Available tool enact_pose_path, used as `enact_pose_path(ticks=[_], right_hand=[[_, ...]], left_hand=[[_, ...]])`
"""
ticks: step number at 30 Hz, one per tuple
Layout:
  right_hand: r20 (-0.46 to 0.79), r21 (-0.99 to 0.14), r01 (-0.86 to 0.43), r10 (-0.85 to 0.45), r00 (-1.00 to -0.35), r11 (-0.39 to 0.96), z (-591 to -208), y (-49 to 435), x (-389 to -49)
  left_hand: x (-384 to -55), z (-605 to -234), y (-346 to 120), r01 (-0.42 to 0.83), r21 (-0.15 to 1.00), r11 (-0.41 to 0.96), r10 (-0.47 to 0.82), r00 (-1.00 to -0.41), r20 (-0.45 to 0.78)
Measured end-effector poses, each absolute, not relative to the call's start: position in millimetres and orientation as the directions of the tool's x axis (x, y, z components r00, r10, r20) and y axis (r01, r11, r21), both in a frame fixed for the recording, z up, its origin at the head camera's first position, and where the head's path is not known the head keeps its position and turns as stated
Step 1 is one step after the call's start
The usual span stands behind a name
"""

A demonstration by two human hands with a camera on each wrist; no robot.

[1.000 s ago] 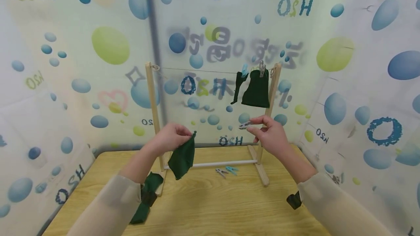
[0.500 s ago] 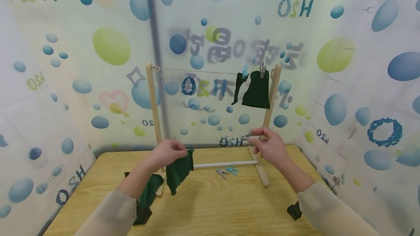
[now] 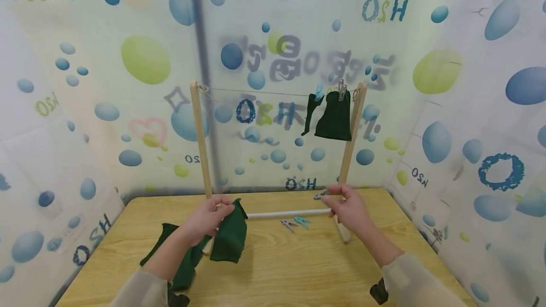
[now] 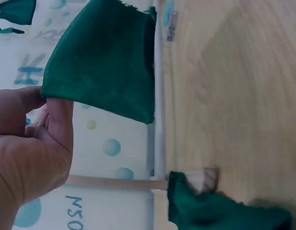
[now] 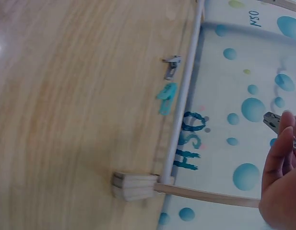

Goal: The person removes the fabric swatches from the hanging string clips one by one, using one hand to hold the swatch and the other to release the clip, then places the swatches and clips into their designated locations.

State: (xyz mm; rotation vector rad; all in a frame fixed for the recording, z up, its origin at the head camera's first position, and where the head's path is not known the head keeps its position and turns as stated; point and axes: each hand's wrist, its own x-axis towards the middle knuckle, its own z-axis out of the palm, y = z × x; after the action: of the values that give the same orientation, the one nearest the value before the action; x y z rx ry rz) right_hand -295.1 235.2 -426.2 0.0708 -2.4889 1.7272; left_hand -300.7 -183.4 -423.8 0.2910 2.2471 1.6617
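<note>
My left hand [image 3: 208,219] pinches a dark green cloth piece [image 3: 230,236] by its upper corner; the cloth hangs over the table, left of centre. In the left wrist view the cloth [image 4: 107,57] spreads from between thumb and fingers. My right hand [image 3: 351,210] pinches a grey clothespin [image 3: 321,195] in front of the rack's right post. That clothespin [image 5: 271,122] sticks out past the fingertips in the right wrist view. On the line [image 3: 256,91] hang two dark green cloth pieces, a wide one [image 3: 334,120] under a grey clothespin [image 3: 342,91] and a narrow one [image 3: 312,110] under a blue clothespin [image 3: 319,91].
A wooden rack with a left post [image 3: 200,141], a right post [image 3: 353,136] and a white bottom bar [image 3: 286,213] stands on the table [image 3: 290,269]. Near the bar lie a grey clothespin [image 3: 289,225] and a blue one [image 3: 302,222]. More green cloth [image 3: 185,271] lies under my left forearm.
Both hands have come down. The left has moved slightly left with its cloth, which has turned to show a broader face; the right still holds the clothespin.
</note>
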Motion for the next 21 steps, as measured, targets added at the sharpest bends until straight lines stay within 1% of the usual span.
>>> enact_pose_path(ticks=[4, 8, 11, 16, 21], right_hand=[[0.105, -0.943, -0.091, 0.027, -0.994, 0.319, -443.0, 234.2, -293.1], [0.072, -0.95, -0.053, 0.05, -0.996, 0.307, -458.1, 233.0, -291.8], [0.053, -0.936, -0.026, 0.068, -0.996, 0.352, -469.4, 232.3, -291.4], [0.022, -0.898, 0.025, 0.102, -0.995, 0.439, -485.8, 229.7, -290.0], [-0.003, -0.883, 0.071, 0.145, -0.989, 0.465, -496.4, 227.0, -290.6]], left_hand=[[-295.9, -437.1, -192.7, -0.06, 0.964, 0.258, 0.416, -0.894, -0.167], [-291.1, -448.8, -200.8, -0.088, 0.961, 0.261, 0.464, -0.862, -0.205], [-288.5, -456.5, -205.4, -0.094, 0.956, 0.277, 0.486, -0.845, -0.224], [-288.0, -470.2, -211.3, -0.101, 0.949, 0.298, 0.484, -0.841, -0.242], [-290.2, -482.6, -215.3, -0.11, 0.941, 0.32, 0.469, -0.845, -0.258]])
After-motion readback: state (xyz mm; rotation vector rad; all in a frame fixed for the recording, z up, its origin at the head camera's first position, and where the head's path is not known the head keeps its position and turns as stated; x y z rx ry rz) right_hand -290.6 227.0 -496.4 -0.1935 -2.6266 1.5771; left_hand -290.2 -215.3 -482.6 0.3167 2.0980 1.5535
